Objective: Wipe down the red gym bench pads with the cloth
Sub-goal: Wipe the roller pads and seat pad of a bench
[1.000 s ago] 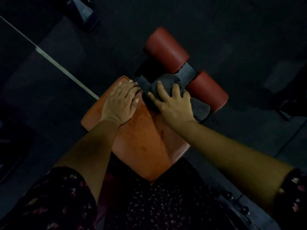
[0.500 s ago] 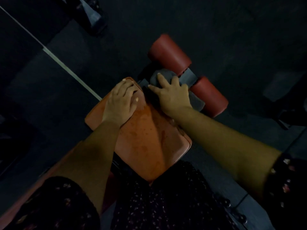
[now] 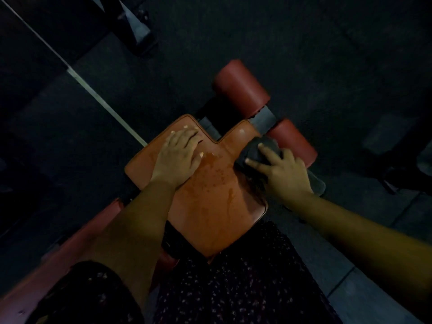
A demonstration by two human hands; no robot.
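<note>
The red seat pad (image 3: 210, 202) of the gym bench fills the middle of the view, wet and streaked, with a notch at its far end. My left hand (image 3: 178, 157) lies flat on the pad's far left part, fingers spread. My right hand (image 3: 281, 174) presses a dark grey cloth (image 3: 261, 148) against the pad's far right edge. Two red roller pads stand beyond the notch, one far (image 3: 240, 90) and one near (image 3: 293, 142), the near one right behind the cloth. Part of the cloth hangs off at the right (image 3: 316, 183).
A grey metal bracket (image 3: 263, 118) joins the two rollers. Another red pad (image 3: 58, 260) runs to the lower left. A white line (image 3: 93, 92) crosses the dark floor at the left. Dark equipment (image 3: 135, 26) stands at the top left and at the right (image 3: 402, 164).
My right hand has slid the cloth from the notch and bracket area rightward and nearer, onto the pad's right edge. The notch is uncovered now. My left hand has stayed flat on the pad.
</note>
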